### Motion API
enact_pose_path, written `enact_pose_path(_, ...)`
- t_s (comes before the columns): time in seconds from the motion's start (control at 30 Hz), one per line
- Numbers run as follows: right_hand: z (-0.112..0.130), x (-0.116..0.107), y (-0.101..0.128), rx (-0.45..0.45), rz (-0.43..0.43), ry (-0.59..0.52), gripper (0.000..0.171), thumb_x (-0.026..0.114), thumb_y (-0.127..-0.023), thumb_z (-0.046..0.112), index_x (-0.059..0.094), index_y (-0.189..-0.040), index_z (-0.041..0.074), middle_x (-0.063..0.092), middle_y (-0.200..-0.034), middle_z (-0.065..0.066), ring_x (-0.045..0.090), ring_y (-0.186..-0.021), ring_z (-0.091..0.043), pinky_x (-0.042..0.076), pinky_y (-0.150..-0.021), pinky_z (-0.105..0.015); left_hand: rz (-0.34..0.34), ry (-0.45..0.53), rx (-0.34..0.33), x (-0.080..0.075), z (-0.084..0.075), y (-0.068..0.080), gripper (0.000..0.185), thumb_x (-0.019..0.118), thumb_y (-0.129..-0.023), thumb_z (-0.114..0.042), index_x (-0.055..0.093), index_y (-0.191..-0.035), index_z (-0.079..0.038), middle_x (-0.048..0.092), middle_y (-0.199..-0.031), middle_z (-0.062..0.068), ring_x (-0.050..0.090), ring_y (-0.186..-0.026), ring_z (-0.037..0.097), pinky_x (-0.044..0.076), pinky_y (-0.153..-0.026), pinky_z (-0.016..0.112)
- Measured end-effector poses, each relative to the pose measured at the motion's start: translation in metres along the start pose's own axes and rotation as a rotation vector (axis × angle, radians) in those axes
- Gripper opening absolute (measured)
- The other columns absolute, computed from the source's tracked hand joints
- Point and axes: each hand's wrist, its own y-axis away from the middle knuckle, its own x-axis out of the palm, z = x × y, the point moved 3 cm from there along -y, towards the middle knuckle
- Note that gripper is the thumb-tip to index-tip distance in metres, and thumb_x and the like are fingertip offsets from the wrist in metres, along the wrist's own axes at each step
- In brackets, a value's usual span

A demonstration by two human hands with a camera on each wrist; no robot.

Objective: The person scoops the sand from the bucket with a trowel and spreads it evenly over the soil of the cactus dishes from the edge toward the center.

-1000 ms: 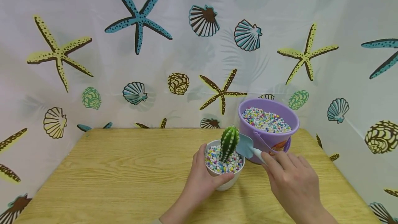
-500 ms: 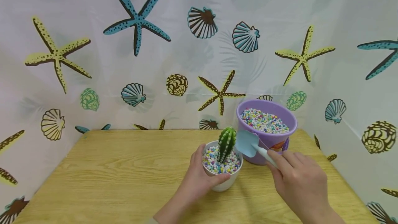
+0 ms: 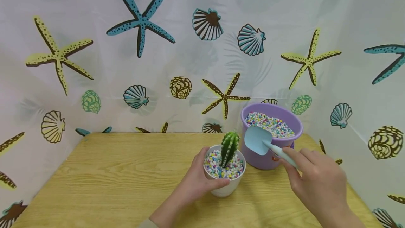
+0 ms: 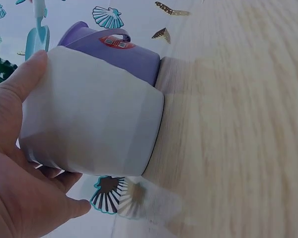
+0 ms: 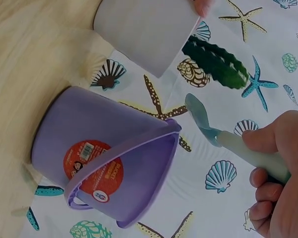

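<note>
My left hand holds a white flowerpot at its left side, the thumb lying across the front below the rim. From the pot rises a green cactus, leaning slightly, set in small multicoloured pebbles. In the left wrist view the pot stands on the table, some fingers hidden behind it. My right hand grips the handle of a pale blue toy trowel. Its blade is in front of the bucket's rim, to the right of the cactus, and no pebbles show on it.
A purple bucket with similar pebbles stands behind and right of the pot. In the right wrist view its handle hangs down over a red label. A patterned curtain encloses the wooden table.
My right hand and the trowel have moved right, away from the cactus to the front of the bucket, and the blade's face has turned into view. My left hand still holds the pot.
</note>
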Motion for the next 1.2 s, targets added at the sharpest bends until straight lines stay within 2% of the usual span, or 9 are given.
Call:
enact_pose_path(0.17, -0.012, -0.004, -0.003, 0.042, 0.048, 0.007, 0.045, 0.058, -0.110, 0.048, 0.086, -0.112, 0.013, 0.060, -0.072, 0.006, 0.045, -0.057, -0.014, 0.033, -0.046, -0.031, 0.023, -0.001, -0.008, -0.002, 0.002, -0.002, 0.129, 0.103, -0.079, -0.043, 0.023, -0.175, -0.013, 0.035, -0.171, 0.021, 0.041, -0.155, 0.044, 0.033, -0.126, 0.066)
enact_pose_path(0.3, -0.022, -0.004, -0.004, 0.073, 0.094, 0.008, 0.028, 0.075, -0.099, 0.034, 0.086, -0.115, 0.015, 0.057, -0.071, 0.008, 0.044, -0.059, -0.011, 0.032, -0.046, -0.029, 0.039, -0.016, 0.002, -0.005, 0.004, -0.003, 0.127, 0.102, -0.080, -0.043, 0.023, -0.176, -0.014, 0.034, -0.172, 0.021, 0.039, -0.155, 0.046, 0.033, -0.125, 0.067)
enact_pose_path(0.37, -0.026, -0.003, -0.005, 0.090, 0.096, 0.004, 0.028, 0.083, -0.090, 0.027, 0.087, -0.115, 0.015, 0.058, -0.071, 0.008, 0.043, -0.059, -0.009, 0.031, -0.045, -0.028, 0.049, -0.023, 0.008, -0.006, 0.005, -0.003, 0.127, 0.102, -0.080, -0.043, 0.023, -0.176, -0.015, 0.033, -0.173, 0.021, 0.039, -0.156, 0.046, 0.032, -0.125, 0.068)
enact_pose_path(0.43, -0.029, -0.002, -0.007, 0.104, 0.093, 0.006, 0.029, 0.087, -0.086, 0.023, 0.087, -0.114, 0.016, 0.061, -0.072, 0.007, 0.045, -0.059, -0.009, 0.032, -0.044, -0.027, 0.057, -0.023, 0.009, -0.007, 0.005, -0.003, 0.127, 0.102, -0.080, -0.042, 0.023, -0.176, -0.016, 0.033, -0.174, 0.020, 0.038, -0.156, 0.046, 0.032, -0.125, 0.069)
enact_pose_path(0.6, -0.037, 0.001, -0.009, 0.154, 0.115, -0.006, 0.028, 0.090, -0.086, 0.022, 0.086, -0.113, 0.015, 0.067, -0.075, 0.004, 0.050, -0.059, -0.012, 0.033, -0.044, -0.029, 0.074, -0.001, 0.021, -0.008, 0.004, -0.003, 0.126, 0.102, -0.081, -0.037, 0.023, -0.176, -0.015, 0.033, -0.174, 0.020, 0.037, -0.157, 0.046, 0.030, -0.126, 0.070)
enact_pose_path(0.77, -0.045, 0.004, -0.011, 0.213, 0.147, 0.003, 0.027, 0.090, -0.088, 0.022, 0.086, -0.113, 0.015, 0.068, -0.076, 0.003, 0.049, -0.058, -0.013, 0.030, -0.043, -0.030, 0.088, -0.014, 0.020, -0.008, 0.005, -0.005, 0.127, 0.103, -0.080, -0.041, 0.024, -0.176, -0.017, 0.035, -0.173, 0.018, 0.037, -0.157, 0.045, 0.027, -0.127, 0.069)
enact_pose_path(0.97, -0.056, 0.011, -0.013, 0.317, 0.195, 0.011, 0.024, 0.090, -0.092, 0.026, 0.086, -0.114, 0.016, 0.078, -0.089, -0.004, 0.059, -0.062, -0.020, 0.030, -0.044, -0.031, 0.093, -0.045, 0.047, -0.009, 0.005, -0.008, 0.126, 0.103, -0.079, -0.041, 0.026, -0.175, -0.016, 0.039, -0.171, 0.019, 0.039, -0.156, 0.044, 0.026, -0.128, 0.068)
enact_pose_path(1.03, -0.060, 0.014, -0.013, 0.349, 0.217, 0.011, 0.024, 0.088, -0.095, 0.028, 0.086, -0.115, 0.015, 0.080, -0.095, -0.007, 0.065, -0.066, -0.024, 0.031, -0.045, -0.032, 0.094, -0.059, 0.053, -0.010, 0.005, -0.009, 0.126, 0.103, -0.079, -0.042, 0.026, -0.175, -0.016, 0.038, -0.171, 0.019, 0.038, -0.157, 0.044, 0.027, -0.127, 0.069)
enact_pose_path(1.2, -0.069, 0.022, -0.016, 0.415, 0.293, 0.011, 0.026, 0.084, -0.099, 0.032, 0.085, -0.119, 0.014, 0.082, -0.108, -0.014, 0.070, -0.072, -0.030, 0.034, -0.044, -0.035, 0.093, -0.084, 0.063, -0.013, 0.005, -0.008, 0.125, 0.101, -0.081, -0.044, 0.026, -0.175, -0.016, 0.035, -0.173, 0.020, 0.036, -0.158, 0.046, 0.028, -0.126, 0.070)
